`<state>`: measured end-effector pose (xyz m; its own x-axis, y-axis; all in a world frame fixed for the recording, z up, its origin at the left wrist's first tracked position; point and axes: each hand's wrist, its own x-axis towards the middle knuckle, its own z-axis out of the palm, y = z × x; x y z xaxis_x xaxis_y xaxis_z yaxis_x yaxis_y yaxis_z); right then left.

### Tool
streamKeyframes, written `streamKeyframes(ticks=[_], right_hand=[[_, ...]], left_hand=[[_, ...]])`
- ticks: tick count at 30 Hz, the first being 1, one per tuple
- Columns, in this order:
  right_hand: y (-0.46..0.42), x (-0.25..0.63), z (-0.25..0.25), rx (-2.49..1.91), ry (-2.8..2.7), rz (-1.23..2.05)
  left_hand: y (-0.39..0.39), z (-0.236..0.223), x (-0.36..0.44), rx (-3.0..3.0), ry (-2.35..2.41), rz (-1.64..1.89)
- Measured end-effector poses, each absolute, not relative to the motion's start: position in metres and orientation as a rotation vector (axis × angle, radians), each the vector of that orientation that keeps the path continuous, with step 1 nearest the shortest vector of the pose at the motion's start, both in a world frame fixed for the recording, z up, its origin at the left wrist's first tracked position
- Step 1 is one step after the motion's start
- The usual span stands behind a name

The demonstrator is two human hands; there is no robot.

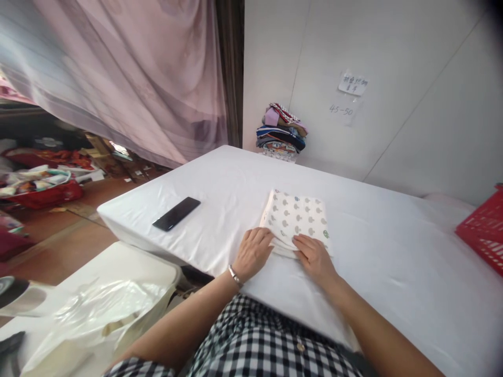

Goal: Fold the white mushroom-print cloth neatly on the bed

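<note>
A folded white cloth (297, 214) with rows of grey printed shapes and a few coloured ones lies flat on the white-covered table (369, 246). My left hand (253, 253), with a silver bracelet at the wrist, grips the cloth's near left corner, fingers curled over the edge. At the near right part of that edge, my right hand (314, 256) has its fingers closed on the fabric, the thumb mostly hidden. The near edge looks slightly lifted and layered between both hands.
A black phone (176, 213) lies on the table's left side. Folded clothes (281, 133) are stacked at the back by the wall. A red plastic basket (483, 228) stands at the right edge. Lower left, a white surface (98, 267) holds a clear plastic bag (113, 301).
</note>
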<state>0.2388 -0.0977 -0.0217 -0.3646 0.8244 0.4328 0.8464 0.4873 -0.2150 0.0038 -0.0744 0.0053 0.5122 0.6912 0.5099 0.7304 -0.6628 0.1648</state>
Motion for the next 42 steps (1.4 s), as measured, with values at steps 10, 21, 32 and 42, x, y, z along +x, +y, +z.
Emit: streamKeyframes(ticks=[10,21,32,42], right_hand=[[-0.100,0.235,-0.015,-1.369,-2.214,-0.043],[-0.112,0.250,-0.018,-1.419,-2.247,-0.021],[-0.057,0.231,0.020,-1.562,-2.121,0.084],[-0.038,0.244,-0.028,-1.820,-2.369,0.056]], left_hand=[[-0.049,0.018,0.004,-2.691,-1.146,-0.842],[-0.059,0.006,0.000,-2.763,-1.156,-0.804],[-0.042,0.014,0.009,-2.946,-1.589,-1.258],[0.078,0.005,0.015,-2.625,-2.658,-1.721]])
